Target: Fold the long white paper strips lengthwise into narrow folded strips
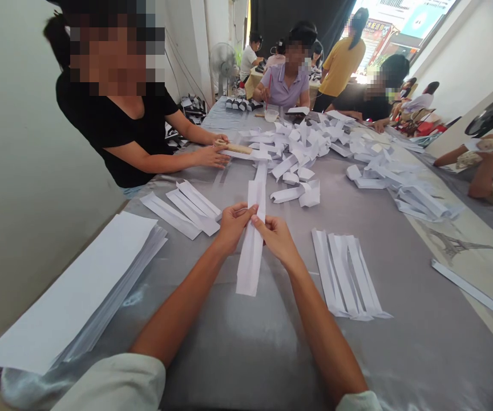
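We are partway through creasing a long paper strip [250, 262], which lies lengthwise from twelve to six o'clock on the grey table [238, 342] straight ahead of us. It looks already folded narrow, and we judge the step in hand to be pressing or tidying that long fold near its upper part.

Our left hand [231, 225] pinches the strip's left edge, thumb on top and fingers curled under. Our right hand [277, 237] pinches the right edge the same way, just opposite. Both hands are nearly closed on the paper, with thumb tips almost meeting over the strip. Both forearms run in from five and seven o'clock, wrists low, close to the table.

As we judge it, the next move calls for sliding the pinch down towards six o'clock while keeping the edges lined up, so the crease runs straight to the loose lower end.

Finished strips [349, 274] lie at four o'clock, more strips [186, 208] at ten o'clock, a stack of flat sheets [79, 291] at eight, and a heap of folded pieces [298, 154] at twelve to one.
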The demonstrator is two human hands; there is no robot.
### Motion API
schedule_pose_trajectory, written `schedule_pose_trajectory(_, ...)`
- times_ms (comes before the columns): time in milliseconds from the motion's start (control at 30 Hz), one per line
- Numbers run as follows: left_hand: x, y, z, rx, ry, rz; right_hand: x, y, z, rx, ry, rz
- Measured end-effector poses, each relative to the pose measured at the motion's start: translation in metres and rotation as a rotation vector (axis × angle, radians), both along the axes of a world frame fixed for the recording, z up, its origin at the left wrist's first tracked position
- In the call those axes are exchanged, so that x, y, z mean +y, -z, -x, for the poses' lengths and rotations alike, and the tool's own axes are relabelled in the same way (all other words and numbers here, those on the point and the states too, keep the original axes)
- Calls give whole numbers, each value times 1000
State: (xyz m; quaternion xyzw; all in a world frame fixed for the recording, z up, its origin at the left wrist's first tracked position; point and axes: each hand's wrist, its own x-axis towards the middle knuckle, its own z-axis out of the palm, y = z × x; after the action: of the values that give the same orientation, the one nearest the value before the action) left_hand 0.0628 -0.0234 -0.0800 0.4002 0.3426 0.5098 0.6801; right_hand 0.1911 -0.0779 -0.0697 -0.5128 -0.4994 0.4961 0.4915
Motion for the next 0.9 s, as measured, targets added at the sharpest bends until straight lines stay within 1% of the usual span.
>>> schedule_pose_trajectory(167,1,2,0,-11,6,-12,0,0,0,-17,5,-13)
schedule_pose_trajectory(467,-4,-7,-2,8,-38,-8,2,1,-1,-52,26,-1)
schedule_pose_trajectory(567,-3,-6,-2,25,-47,-2,1,0,-2,-76,40,2)
schedule_pose_trajectory(700,-2,-4,-3,35,-26,-7,1,-1,-2,-100,48,-13)
schedule_pose_trajectory(900,-1,-3,-3,32,-22,12,1,-2,-2,-36,25,16)
